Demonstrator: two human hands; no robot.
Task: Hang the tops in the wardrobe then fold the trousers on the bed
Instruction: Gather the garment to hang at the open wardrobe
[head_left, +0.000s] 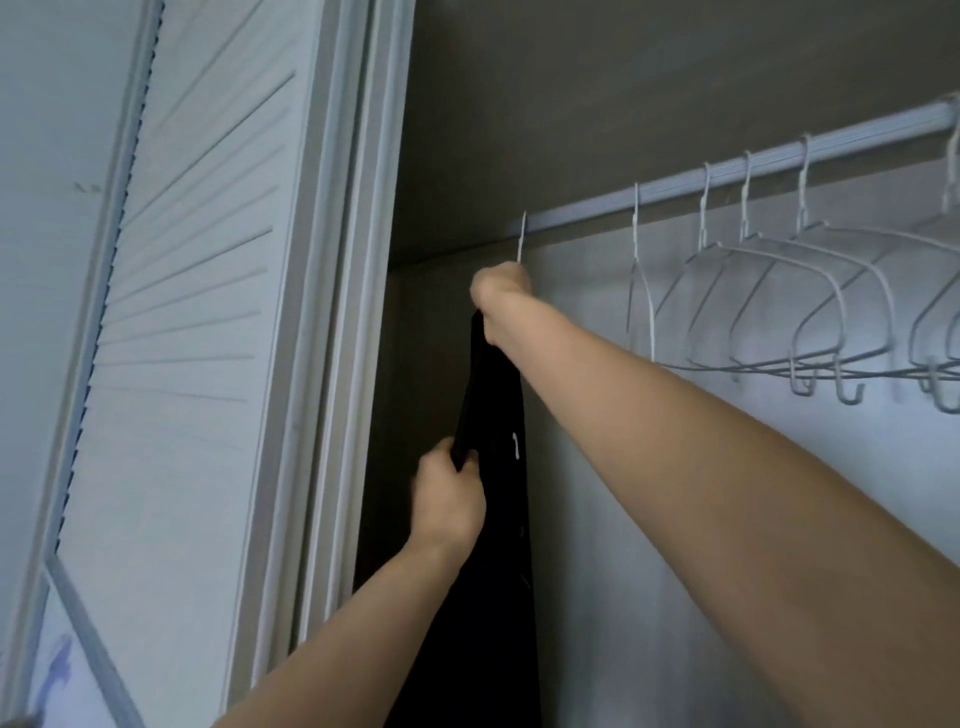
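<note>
Black top (493, 415) seen hanging on white wire hanger (521, 236), hook set over rail (727, 174) at rail's far left end, about 12 o'clock from frame centre

Right hand (501, 291) closed around hanger neck just below hook, top's upper edge held against it

Left hand (449, 499) at 6 o'clock of right hand, fingers curled, fabric edge pinched

Empty hangers (779, 301) noted on rail at 3 o'clock of top, well apart

Louvred door (197, 260) noted at 9 o'clock
</note>
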